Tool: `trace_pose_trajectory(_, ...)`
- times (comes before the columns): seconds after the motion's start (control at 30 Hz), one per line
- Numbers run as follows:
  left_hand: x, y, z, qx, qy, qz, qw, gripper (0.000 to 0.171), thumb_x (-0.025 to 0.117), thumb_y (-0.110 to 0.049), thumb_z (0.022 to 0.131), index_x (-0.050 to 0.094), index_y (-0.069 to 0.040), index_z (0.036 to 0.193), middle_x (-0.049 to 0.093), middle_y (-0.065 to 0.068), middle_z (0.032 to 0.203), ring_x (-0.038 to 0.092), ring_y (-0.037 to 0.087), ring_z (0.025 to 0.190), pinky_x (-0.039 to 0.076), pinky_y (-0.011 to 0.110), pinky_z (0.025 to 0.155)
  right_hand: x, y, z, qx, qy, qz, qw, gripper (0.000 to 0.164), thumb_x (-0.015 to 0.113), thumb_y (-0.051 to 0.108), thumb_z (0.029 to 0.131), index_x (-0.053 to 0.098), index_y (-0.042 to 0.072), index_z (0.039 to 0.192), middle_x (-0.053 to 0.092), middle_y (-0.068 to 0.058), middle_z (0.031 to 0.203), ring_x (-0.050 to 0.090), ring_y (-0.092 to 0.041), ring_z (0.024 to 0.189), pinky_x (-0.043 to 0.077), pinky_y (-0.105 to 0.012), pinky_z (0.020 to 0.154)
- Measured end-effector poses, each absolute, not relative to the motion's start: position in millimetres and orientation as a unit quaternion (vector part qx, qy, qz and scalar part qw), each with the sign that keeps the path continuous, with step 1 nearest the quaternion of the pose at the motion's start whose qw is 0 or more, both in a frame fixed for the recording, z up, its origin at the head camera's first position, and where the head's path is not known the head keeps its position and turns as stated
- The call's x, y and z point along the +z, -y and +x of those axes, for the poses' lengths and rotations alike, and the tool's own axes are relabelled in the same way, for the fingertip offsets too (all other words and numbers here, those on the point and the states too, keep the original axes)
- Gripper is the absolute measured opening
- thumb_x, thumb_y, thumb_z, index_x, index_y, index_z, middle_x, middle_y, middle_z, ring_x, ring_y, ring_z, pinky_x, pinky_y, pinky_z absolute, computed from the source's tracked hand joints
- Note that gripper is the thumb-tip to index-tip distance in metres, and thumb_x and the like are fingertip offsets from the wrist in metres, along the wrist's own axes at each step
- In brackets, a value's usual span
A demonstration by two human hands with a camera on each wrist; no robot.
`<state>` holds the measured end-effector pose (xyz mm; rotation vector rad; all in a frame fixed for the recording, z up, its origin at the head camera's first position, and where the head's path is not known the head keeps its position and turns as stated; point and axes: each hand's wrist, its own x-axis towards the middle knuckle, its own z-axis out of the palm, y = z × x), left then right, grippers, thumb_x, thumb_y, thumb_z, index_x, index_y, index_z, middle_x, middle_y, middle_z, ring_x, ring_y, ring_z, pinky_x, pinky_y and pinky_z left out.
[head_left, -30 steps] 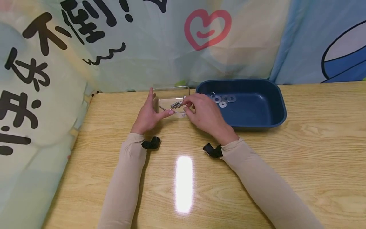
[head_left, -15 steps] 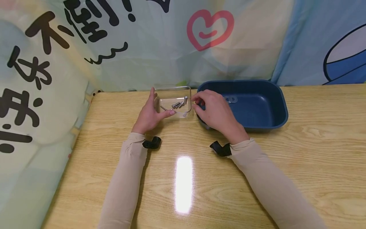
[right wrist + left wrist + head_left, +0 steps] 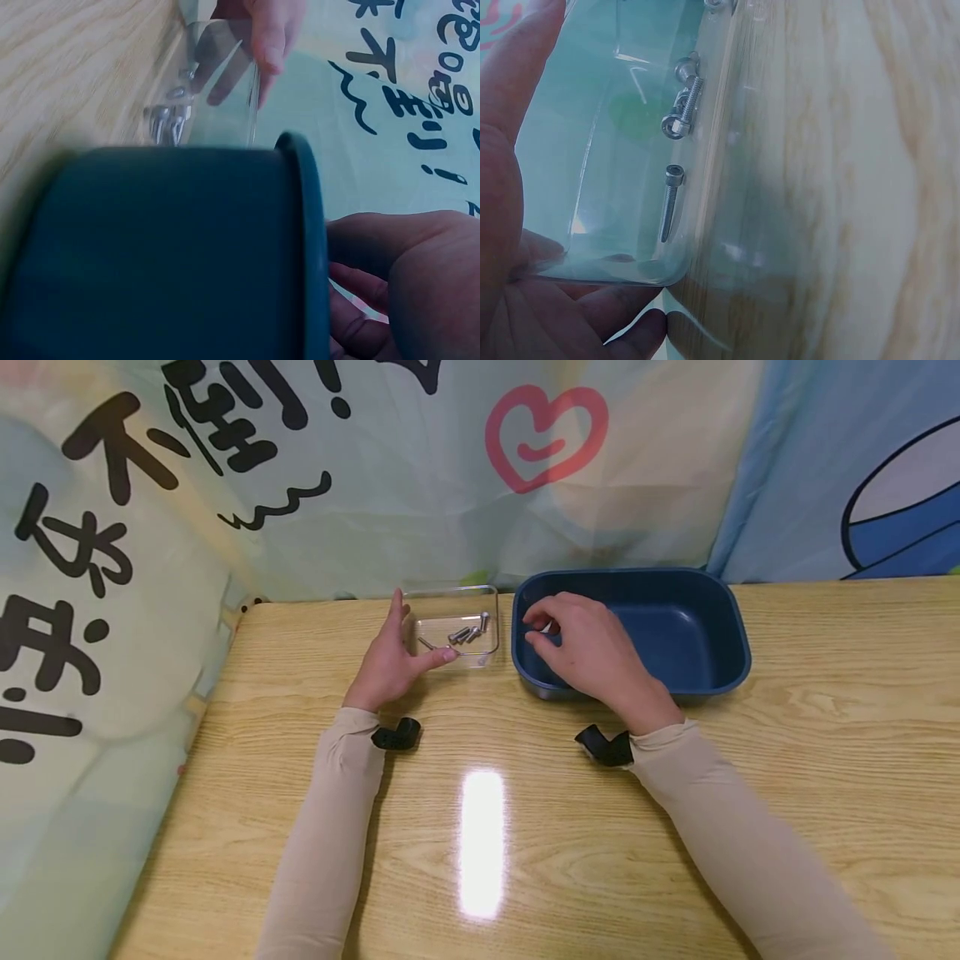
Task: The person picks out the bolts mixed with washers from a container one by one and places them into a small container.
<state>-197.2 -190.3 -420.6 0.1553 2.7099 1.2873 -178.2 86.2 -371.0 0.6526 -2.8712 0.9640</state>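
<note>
My left hand grips the left end of a clear plastic box, thumb along its front side and index finger at its back corner. Several silvery socket-head screws lie loose inside the box. Over the left part of a dark blue bin hovers my right hand, its thumb and fingers loosely bent and apart. A small pale bit shows in the gap between them; nothing is seen held. The right wrist view has the bin wall covering much of that hand. Washers seen earlier in the bin are hidden behind it.
Box and bin stand side by side on a wooden table, close to its back edge. A printed cloth hangs right behind them, and another stretch runs down the left side. Each wrist carries a black camera mount.
My right hand has drawn away from the screws in the clear box and moved right, over the blue bin, covering the washers there. The left hand stays on the box.
</note>
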Motion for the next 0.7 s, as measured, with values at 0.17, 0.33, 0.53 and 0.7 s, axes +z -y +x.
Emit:
trace_pose_trajectory(0.17, -421.0, 191.0, -197.6, 0.429, -0.899, 0.05, 0.07, 0.121, 0.08, -0.044, 0.086, -0.01, -0.012, 0.161, 0.019, 0.015, 0.166, 0.023, 0.033, 0.15, 0.024, 0.048, 0.119, -370.9, -96.1, -179.6, 0.303, 0.929, 0.215, 0.008, 0.02, 0.069, 0.013, 0.096, 0.072, 0.004, 0.114, 0.067, -0.01, 0.106, 0.061, -0.026, 0.094, 0.051, -0.043, 0.081)
trace_pose_trajectory(0.33, -420.9, 190.6, -197.5, 0.43, -0.899, 0.05, 0.071, 0.121, 0.08, -0.044, 0.086, -0.01, -0.012, 0.161, 0.019, 0.015, 0.166, 0.023, 0.033, 0.15, 0.025, 0.047, 0.119, -368.8, -107.4, -182.3, 0.29, 0.925, 0.245, -0.025, 0.022, 0.07, 0.01, 0.095, 0.072, 0.003, 0.116, 0.069, -0.011, 0.111, 0.063, -0.026, 0.095, 0.052, -0.045, 0.084)
trace_pose_trajectory(0.53, -419.0, 189.8, -196.6, 0.428, -0.9, 0.05, 0.072, 0.123, 0.08, -0.045, 0.085, -0.011, -0.012, 0.161, 0.018, 0.013, 0.166, 0.024, 0.033, 0.15, 0.025, 0.048, 0.119, -366.7, -120.1, -186.5, 0.272, 0.914, 0.286, -0.092, 0.024, 0.071, 0.004, 0.093, 0.071, 0.001, 0.117, 0.071, -0.012, 0.108, 0.066, -0.026, 0.096, 0.053, -0.047, 0.088)
trace_pose_trajectory(0.7, -418.4, 189.8, -196.6, 0.429, -0.899, 0.048, 0.071, 0.123, 0.08, -0.044, 0.085, -0.01, -0.012, 0.161, 0.019, 0.014, 0.166, 0.024, 0.033, 0.15, 0.026, 0.047, 0.119, -368.2, -129.1, -191.7, 0.257, 0.906, 0.308, -0.137, 0.025, 0.071, -0.001, 0.091, 0.072, 0.002, 0.115, 0.072, -0.009, 0.106, 0.066, -0.024, 0.093, 0.054, -0.045, 0.086)
